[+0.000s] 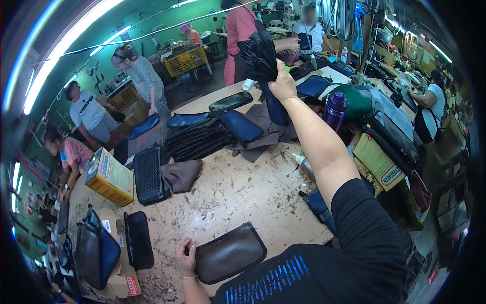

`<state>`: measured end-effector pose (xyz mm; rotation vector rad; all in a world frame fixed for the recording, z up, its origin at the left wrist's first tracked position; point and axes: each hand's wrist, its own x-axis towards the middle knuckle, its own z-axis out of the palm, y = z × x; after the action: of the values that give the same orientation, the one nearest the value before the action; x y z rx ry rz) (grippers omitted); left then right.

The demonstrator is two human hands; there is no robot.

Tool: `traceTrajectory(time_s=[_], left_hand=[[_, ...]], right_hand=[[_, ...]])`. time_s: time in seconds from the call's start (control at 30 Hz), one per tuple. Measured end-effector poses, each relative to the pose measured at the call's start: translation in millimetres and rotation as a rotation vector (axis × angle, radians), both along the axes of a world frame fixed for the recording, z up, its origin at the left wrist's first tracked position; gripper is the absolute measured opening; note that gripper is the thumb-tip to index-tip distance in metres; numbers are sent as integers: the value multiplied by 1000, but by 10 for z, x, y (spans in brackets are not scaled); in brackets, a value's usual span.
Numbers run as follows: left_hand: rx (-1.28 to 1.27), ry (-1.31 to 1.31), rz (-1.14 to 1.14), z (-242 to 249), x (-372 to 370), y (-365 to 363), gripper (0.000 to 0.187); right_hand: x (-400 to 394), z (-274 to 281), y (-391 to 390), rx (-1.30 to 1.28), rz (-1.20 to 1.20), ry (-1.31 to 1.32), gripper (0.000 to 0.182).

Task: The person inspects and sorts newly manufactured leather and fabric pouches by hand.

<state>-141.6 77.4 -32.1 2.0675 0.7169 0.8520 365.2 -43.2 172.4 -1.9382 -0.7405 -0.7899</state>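
Note:
My right hand (283, 83) reaches out over the far part of the table, its fingers closed around a bundle of thin black sheets (257, 53) that fans out above the fist. A navy piece (274, 107) shows just below that hand. Close to my body, a dark brown zip pouch (230, 252) with a black border lies flat. Beside its left edge is my left hand (186, 256), fingers loosely bent with a gap to the thumb and nothing visible in them; whether it touches the pouch is hard to tell.
A stack of black pieces (190, 139), navy pouches (242, 125) and brown cloth (258, 144) lie ahead. At left stand a yellow can (110, 177) and a carton (119, 276) with pouches. A purple bottle (336, 109) stands right of my arm. Several people work around.

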Motion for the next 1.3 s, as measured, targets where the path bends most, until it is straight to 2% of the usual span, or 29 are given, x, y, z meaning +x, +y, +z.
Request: traceTrajectory(time_s=[0.5, 0.77, 1.07, 1.13, 1.17, 1.2, 1.23, 1.27, 1.3], left_hand=[[-5, -14, -15, 9, 11, -1, 22], [19, 12, -6, -38, -6, 29, 23], [26, 2, -11, -22, -12, 17, 23], [29, -13, -18, -82, -13, 39, 22], [-78, -103, -20, -119, -14, 52, 21], [-184, -194, -22, -134, -27, 62, 21], [-185, -192, -19, -123, -58, 99, 21], [-533, -430, 68, -96, -108, 167, 21], [-880, -669, 159, -63, -158, 227, 22]], right_hand=[[-13, -34, 30, 66, 3, -13, 61], [-132, 76, 7, 67, 17, 128, 62], [-357, 93, 21, 269, 166, 133, 60], [-375, 10, 35, 453, 355, 7, 60], [-390, -38, 30, 452, 356, 9, 60], [-455, -73, 10, 579, 530, 73, 60], [-556, -86, -21, 705, 705, 138, 60], [-668, -107, -51, 819, 787, 242, 57], [-741, -153, -82, 819, 791, 247, 57]])
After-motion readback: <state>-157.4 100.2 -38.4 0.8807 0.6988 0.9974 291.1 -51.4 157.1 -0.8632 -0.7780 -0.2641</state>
